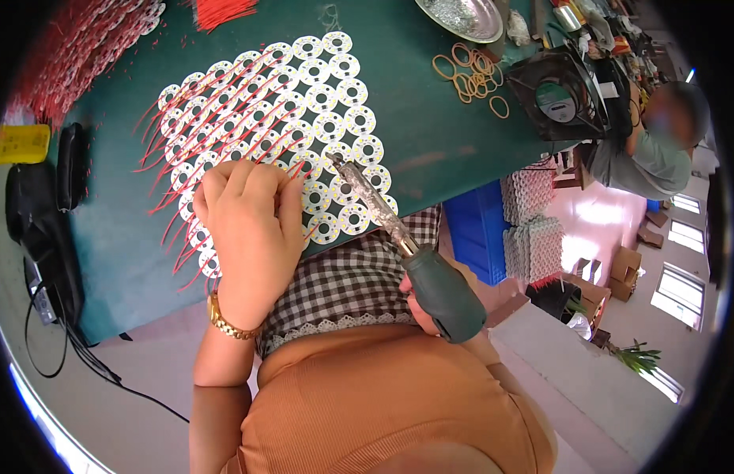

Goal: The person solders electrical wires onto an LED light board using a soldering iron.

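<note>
The left hand (pixel 247 229) lies knuckles-up on the near edge of a sheet of round white LED boards (pixel 303 110), fingers together and curled down, the fingertips (pixel 292 183) pressing a thin red wire (pixel 297 169) against a board. Whether the wire is pinched between finger and thumb cannot be told; the thumb is hidden. A gold wristwatch (pixel 228 320) sits on that wrist.

The right hand (pixel 463 276) is almost wholly hidden behind the dark green handle of a soldering iron (pixel 398 237); the grip appears closed around the handle, though the fingers themselves are not visible. The iron's crusted metal shaft slants up and left, its tip (pixel 333 157) touching a board just to the right of the left fingertips.

Beyond the fingers, the boards carry many red leads fanned out to the left across a green mat (pixel 414 134). Far beyond, to the right, lie loose rubber bands (pixel 469 71), a metal dish (pixel 462 16) and a small black fan (pixel 558 95).
</note>
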`<action>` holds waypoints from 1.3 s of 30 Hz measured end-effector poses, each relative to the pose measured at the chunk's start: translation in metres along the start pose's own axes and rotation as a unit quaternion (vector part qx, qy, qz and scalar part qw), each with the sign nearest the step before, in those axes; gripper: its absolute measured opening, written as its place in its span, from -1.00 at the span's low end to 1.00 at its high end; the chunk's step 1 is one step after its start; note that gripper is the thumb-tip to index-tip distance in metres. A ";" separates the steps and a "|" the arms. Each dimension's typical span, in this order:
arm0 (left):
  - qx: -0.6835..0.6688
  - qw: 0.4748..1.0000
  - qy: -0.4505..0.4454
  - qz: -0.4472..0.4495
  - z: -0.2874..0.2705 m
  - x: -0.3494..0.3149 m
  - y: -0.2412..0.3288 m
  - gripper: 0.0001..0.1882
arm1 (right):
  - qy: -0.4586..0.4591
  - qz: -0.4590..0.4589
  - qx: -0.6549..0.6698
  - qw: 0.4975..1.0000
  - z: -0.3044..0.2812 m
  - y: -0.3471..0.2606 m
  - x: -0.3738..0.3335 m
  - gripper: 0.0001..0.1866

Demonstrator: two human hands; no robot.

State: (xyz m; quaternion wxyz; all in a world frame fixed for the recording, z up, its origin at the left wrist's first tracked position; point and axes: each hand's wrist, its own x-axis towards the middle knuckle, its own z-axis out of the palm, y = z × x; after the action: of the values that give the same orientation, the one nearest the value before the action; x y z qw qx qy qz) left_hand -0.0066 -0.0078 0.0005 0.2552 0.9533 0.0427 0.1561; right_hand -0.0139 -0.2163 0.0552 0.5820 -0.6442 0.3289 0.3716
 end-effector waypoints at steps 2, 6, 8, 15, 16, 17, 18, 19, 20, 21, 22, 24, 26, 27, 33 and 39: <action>0.006 1.000 -0.011 -0.001 -0.007 -0.001 -0.002 -0.88 | 0.001 0.064 0.038 0.997 0.003 -0.001 0.004 -0.63; -0.123 0.989 -0.030 -0.075 -0.039 -0.006 -0.001 -0.90 | -0.015 0.094 0.065 0.993 -0.014 0.018 0.021 -0.71; -0.176 0.975 0.060 -0.121 -0.044 -0.009 0.003 -0.91 | -0.035 0.156 0.015 0.987 -0.014 0.020 0.021 -0.72; -0.080 0.996 0.016 0.020 -0.008 -0.008 0.001 -0.86 | 0.041 -0.162 -0.184 0.969 -0.031 0.074 0.027 -0.79; -0.053 0.998 0.005 0.016 -0.004 -0.009 -0.001 -0.86 | 0.027 -0.196 -0.235 0.952 -0.040 0.083 0.033 -0.80; -0.053 0.998 0.012 0.020 -0.002 -0.010 -0.002 -0.85 | 0.012 -0.229 -0.284 0.931 -0.048 0.090 0.037 -0.79; -0.055 0.998 0.011 0.018 -0.002 -0.010 -0.002 -0.85 | -0.003 -0.260 -0.332 0.907 -0.053 0.094 0.040 -0.75; -0.069 0.998 0.009 0.004 -0.002 -0.010 -0.003 -0.85 | -0.019 -0.290 -0.379 0.879 -0.057 0.097 0.041 -0.70; -0.082 0.997 0.007 -0.010 -0.003 -0.010 -0.002 -0.85 | -0.019 -0.288 -0.380 0.879 -0.059 0.097 0.038 -0.70; -0.069 0.998 0.002 -0.007 -0.005 -0.009 -0.001 -0.83 | -0.015 -0.342 -0.351 0.871 -0.058 0.092 0.035 -0.66; -0.068 0.998 0.003 -0.009 -0.004 -0.009 -0.001 -0.83 | -0.010 -0.395 -0.321 0.861 -0.058 0.090 0.034 -0.61; -0.063 0.998 0.008 0.000 -0.003 -0.007 0.000 -0.84 | -0.028 -0.306 -0.275 0.911 -0.064 0.099 0.039 -0.59; -0.069 0.998 0.012 0.003 0.000 -0.008 -0.003 -0.83 | -0.044 -0.212 -0.224 0.950 -0.065 0.100 0.039 -0.57; -0.073 0.997 0.017 0.004 0.001 -0.009 -0.004 -0.82 | -0.023 -0.354 -0.309 0.883 -0.063 0.094 0.039 -0.56; -0.055 0.998 0.015 0.006 0.001 -0.008 -0.004 -0.82 | -0.012 -0.488 -0.394 0.779 -0.061 0.086 0.041 -0.55; -0.050 0.999 0.017 0.006 0.001 -0.008 -0.002 -0.83 | -0.033 -0.476 -0.367 0.798 -0.071 0.100 0.052 -0.50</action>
State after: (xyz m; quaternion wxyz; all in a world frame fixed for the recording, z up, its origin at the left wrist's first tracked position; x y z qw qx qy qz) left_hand -0.0145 -0.0075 -0.0035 0.3010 0.9368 0.0331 0.1753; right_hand -0.0659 -0.2974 -0.0371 0.4161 -0.8721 -0.2001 0.1618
